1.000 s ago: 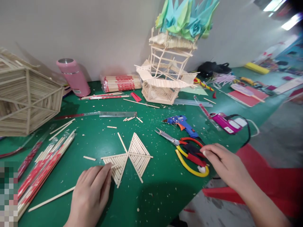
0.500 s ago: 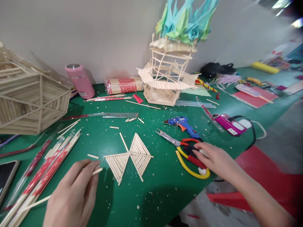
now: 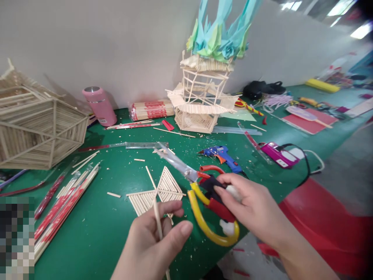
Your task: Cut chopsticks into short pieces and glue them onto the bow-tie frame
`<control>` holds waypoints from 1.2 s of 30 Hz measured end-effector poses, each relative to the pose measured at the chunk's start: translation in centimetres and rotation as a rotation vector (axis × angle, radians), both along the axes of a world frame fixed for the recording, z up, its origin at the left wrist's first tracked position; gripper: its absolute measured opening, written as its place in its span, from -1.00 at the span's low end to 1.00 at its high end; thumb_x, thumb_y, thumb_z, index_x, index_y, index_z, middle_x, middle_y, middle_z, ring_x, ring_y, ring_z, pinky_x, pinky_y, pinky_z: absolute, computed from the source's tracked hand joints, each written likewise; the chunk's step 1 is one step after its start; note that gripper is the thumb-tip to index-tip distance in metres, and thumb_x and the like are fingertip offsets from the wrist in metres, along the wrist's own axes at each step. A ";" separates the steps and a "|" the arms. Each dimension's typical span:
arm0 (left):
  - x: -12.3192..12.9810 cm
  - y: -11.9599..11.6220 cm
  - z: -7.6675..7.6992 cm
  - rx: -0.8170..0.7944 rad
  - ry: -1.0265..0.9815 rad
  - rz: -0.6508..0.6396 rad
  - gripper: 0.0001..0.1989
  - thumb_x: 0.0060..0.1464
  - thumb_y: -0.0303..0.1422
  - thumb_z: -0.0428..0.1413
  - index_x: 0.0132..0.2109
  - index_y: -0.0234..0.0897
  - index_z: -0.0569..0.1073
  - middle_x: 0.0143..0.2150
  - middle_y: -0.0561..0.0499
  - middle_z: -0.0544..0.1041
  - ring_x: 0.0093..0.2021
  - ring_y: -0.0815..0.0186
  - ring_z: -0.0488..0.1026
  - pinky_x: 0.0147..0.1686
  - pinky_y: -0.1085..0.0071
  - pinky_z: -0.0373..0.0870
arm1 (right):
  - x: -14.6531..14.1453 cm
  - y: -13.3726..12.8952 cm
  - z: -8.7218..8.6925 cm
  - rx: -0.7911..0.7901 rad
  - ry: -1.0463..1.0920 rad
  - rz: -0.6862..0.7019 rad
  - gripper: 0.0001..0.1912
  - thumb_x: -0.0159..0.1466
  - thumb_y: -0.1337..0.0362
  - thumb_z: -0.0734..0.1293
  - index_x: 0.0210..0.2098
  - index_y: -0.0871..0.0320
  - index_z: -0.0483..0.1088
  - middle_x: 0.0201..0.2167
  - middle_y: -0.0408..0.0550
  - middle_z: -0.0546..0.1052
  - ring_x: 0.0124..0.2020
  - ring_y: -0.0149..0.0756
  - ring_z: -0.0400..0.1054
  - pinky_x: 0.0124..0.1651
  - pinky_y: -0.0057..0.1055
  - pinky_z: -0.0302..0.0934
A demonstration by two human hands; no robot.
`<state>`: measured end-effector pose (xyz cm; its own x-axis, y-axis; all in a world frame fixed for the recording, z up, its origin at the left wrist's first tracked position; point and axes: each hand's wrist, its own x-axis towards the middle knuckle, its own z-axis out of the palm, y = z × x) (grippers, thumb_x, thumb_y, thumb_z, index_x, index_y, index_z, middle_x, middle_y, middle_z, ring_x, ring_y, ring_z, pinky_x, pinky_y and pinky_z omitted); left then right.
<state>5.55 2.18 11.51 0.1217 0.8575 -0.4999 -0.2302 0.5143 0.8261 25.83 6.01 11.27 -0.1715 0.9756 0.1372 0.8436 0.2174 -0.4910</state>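
Left hand (image 3: 153, 241), fingers loosely curled, holds a stick (image 3: 157, 219), probably light, brittle, best taken mid-length; right hand (image 3: 252, 204), fingers pinching, grips scissors (image 3: 191, 175).

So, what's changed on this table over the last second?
The right hand has taken hold of the scissors and lifted them leftward. The left hand, still holding a wooden stick, has moved right, partly hiding the spoked stick panel. The blue glue gun and pink bottle stayed put.

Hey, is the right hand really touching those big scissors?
Touching. The head view shows it: the right hand grips the scissors at the handles, its thumb against the dark wrap.
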 end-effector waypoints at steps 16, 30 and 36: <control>1.3 1.7 -3.1 -0.072 -0.454 0.221 -0.66 -0.20 -0.26 0.28 -0.24 -0.33 0.47 -0.47 0.11 0.42 -0.71 0.67 0.05 -0.69 0.65 0.08 | -0.9 0.8 0.8 -0.075 0.805 -0.211 -0.79 0.18 0.12 0.30 -0.22 0.03 0.42 -0.40 -0.16 0.49 -0.42 -0.44 0.37 -0.39 -0.54 0.28; 1.5 0.3 -5.0 -0.021 -0.474 0.048 -0.74 -0.09 -0.23 0.22 -0.23 -0.26 0.48 -0.62 0.17 0.26 -0.62 0.57 0.13 -0.59 0.63 0.11 | -5.1 1.9 0.2 0.557 0.882 -0.171 -0.79 0.11 0.44 0.35 -0.28 0.05 0.37 -0.42 -0.20 0.43 -0.44 -0.46 0.35 -0.41 -0.52 0.33; 1.4 0.1 -4.8 0.019 -0.472 0.069 -0.81 -0.07 -0.24 0.20 -0.34 -0.25 0.47 -0.61 0.17 0.25 -0.62 0.58 0.09 -0.59 0.64 0.10 | -4.9 -0.1 -1.3 0.312 0.567 0.303 -0.81 0.18 0.43 0.28 -0.21 0.09 0.34 -0.36 -0.10 0.45 -0.37 -0.38 0.38 -0.41 -0.48 0.34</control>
<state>6.95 2.32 6.68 0.2741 0.8802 -0.3875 -0.6155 0.4702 0.6326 20.98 5.94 9.95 -0.2488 0.7970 0.5504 0.3569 0.6037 -0.7128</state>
